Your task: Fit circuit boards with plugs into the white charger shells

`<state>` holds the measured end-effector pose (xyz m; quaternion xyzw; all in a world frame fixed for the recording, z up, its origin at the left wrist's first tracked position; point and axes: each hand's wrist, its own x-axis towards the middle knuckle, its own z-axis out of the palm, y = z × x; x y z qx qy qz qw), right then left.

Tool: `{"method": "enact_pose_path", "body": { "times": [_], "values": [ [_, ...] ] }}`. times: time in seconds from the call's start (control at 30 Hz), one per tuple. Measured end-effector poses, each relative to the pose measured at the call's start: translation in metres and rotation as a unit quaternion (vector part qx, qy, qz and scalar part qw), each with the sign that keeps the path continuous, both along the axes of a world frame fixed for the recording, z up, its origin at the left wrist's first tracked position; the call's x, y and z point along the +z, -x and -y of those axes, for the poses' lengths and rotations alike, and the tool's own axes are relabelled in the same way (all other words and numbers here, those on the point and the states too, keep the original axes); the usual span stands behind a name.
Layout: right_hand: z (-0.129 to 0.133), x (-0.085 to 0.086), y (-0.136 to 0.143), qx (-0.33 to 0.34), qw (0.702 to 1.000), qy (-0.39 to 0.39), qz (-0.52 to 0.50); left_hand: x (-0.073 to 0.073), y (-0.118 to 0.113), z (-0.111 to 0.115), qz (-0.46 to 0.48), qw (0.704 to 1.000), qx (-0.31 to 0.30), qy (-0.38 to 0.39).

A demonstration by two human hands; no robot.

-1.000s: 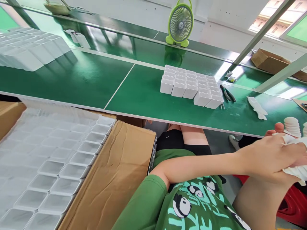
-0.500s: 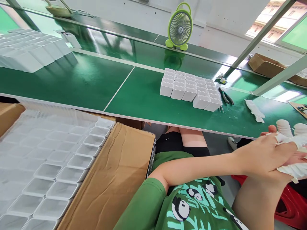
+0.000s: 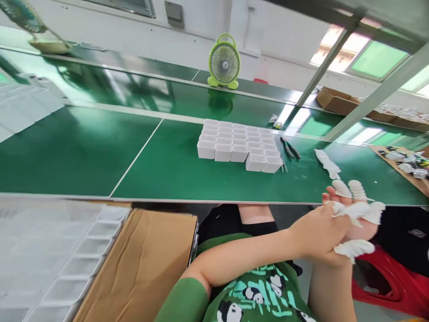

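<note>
My left hand (image 3: 311, 235) reaches across my body and lies over the palm of my right hand (image 3: 364, 230). Its fingers are bent around loose white finger cots (image 3: 357, 210) there; the exact grip is partly hidden. My right hand is turned palm up, with fingers stretched away from me. Two of them wear wrinkled white finger cots (image 3: 357, 190), while other fingertips are bare. Another loose white cot (image 3: 354, 248) covers a thumb at the near side. On the green bench beyond lies a crumpled white strip (image 3: 327, 163).
White square cups (image 3: 231, 150) stand in rows on the green bench (image 3: 170, 174), beside pliers (image 3: 290, 148). More cups (image 3: 80, 264) fill a cardboard box (image 3: 140, 255) at left. A green fan (image 3: 224, 65) stands behind. Small parts lie on cardboard (image 3: 407, 165); a red stool (image 3: 392, 281) is at right.
The view has swung right and up, so the bench things and both hands appear further left. My hands remain together, and more of the right hand shows.
</note>
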<state>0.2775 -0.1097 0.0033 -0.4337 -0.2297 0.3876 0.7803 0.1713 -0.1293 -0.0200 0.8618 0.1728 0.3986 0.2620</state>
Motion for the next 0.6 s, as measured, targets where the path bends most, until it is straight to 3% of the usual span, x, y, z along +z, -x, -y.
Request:
{"method": "enact_pose_path", "body": {
  "times": [0.17, 0.33, 0.5, 0.6],
  "values": [
    [-0.016, -0.009, 0.014, 0.049, 0.998, -0.015, 0.024, 0.014, 0.034, -0.019, -0.081, 0.996, 0.006, 0.047],
    [-0.036, -0.016, 0.01, 0.142, 0.985, -0.043, 0.085, 0.025, 0.078, -0.044, -0.153, 0.984, 0.053, -0.072],
    [-0.07, -0.003, 0.01, 0.173, 0.974, -0.055, 0.132, 0.032, 0.135, -0.075, -0.086, 0.975, 0.135, -0.157],
    [-0.096, 0.012, 0.014, 0.277, 0.953, -0.047, 0.115, 0.03, 0.16, -0.091, -0.062, 0.968, 0.175, -0.166]
  ]
}}
